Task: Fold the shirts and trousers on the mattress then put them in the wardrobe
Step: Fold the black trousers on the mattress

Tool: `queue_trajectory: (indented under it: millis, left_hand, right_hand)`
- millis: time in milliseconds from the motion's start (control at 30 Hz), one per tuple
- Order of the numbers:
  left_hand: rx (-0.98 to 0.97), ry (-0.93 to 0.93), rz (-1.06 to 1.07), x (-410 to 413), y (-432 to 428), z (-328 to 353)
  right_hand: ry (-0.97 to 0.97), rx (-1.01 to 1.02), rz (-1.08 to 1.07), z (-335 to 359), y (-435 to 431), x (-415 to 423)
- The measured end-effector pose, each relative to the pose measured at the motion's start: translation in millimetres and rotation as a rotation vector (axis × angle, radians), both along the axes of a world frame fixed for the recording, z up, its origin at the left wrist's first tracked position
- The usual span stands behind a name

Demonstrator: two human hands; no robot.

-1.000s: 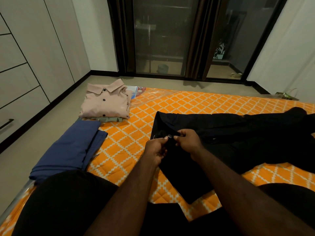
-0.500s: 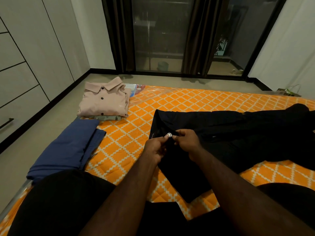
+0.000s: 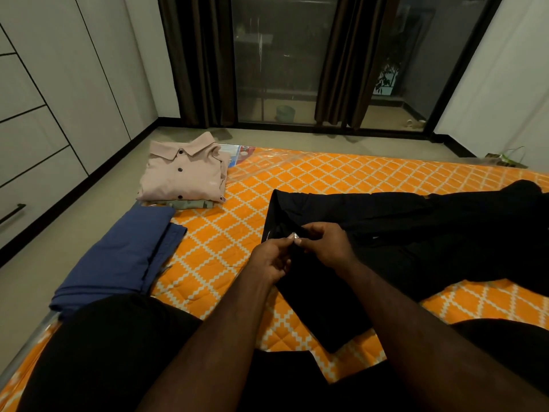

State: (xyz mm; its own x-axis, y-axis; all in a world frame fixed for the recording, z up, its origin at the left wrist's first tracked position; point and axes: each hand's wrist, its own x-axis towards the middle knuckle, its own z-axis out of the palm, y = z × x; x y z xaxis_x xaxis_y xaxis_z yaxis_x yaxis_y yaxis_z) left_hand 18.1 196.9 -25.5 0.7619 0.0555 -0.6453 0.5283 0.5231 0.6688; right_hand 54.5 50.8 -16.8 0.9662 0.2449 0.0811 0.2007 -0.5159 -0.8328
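Black trousers (image 3: 416,233) lie spread across the orange patterned mattress (image 3: 225,233), their waist toward me. My left hand (image 3: 271,260) and my right hand (image 3: 325,245) meet at the waistband, both pinching the cloth around a small silver button (image 3: 295,235). A folded pink collared shirt (image 3: 184,173) rests on another folded garment (image 3: 193,204) at the mattress's far left corner. Folded blue trousers (image 3: 121,254) lie along the left edge, nearer me.
White wardrobe doors and drawers (image 3: 44,114) line the left wall, across a strip of bare floor (image 3: 59,233). Dark curtains and a glass sliding door (image 3: 276,60) stand behind the mattress. My black-clad knees (image 3: 104,352) fill the foreground.
Both hands stay at the waistband, working the button. The silver button has turned up between my fingertips. The view has shifted slightly.
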Motion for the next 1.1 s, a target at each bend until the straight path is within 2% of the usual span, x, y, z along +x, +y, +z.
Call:
queue_trajectory:
  millis: [133,467,533,567,633,667,700,800,900,1100]
  left_hand:
    - [0.036,-0.021,0.005,-3.2,-0.8,1.0]
    - [0.168,-0.118,0.011,-4.5,-0.1,7.3]
    - [0.329,-0.195,0.05,-3.2,-1.6,6.9]
    - [0.535,-0.275,0.058,0.2,0.2,4.9]
    - [1.094,-0.482,-0.055,8.3,8.8,0.8]
    - [1.278,-0.584,-0.173,12.7,12.8,-1.3]
    - [1.378,-0.646,-0.298,15.6,15.2,-1.7]
    - [1.476,-0.67,-0.522,12.6,16.2,-0.9]
    - [1.518,-0.616,-0.473,3.0,14.5,4.4]
    - [1.652,-0.622,-0.438,1.7,12.1,7.5]
  right_hand:
    - [-0.092,-0.127,0.001,0.1,-1.3,0.5]
    - [-0.148,-0.105,-0.134,-3.2,6.1,-4.2]
    - [-0.15,-0.111,-0.15,-2.5,8.4,-4.8]
    - [-0.157,-0.125,-0.153,-2.2,9.8,-5.3]
    - [-0.177,-0.154,-0.143,-1.7,12.1,-6.4]
    - [-0.186,-0.165,-0.132,-2.0,12.6,-6.5]
    - [-0.19,-0.174,-0.122,-2.0,12.8,-6.6]
    - [-0.209,-0.2,-0.11,-2.1,11.9,-6.7]
    - [-0.218,-0.245,-0.1,-1.6,12.1,-7.9]
    - [-0.27,-0.283,-0.12,0.8,15.0,-7.4]
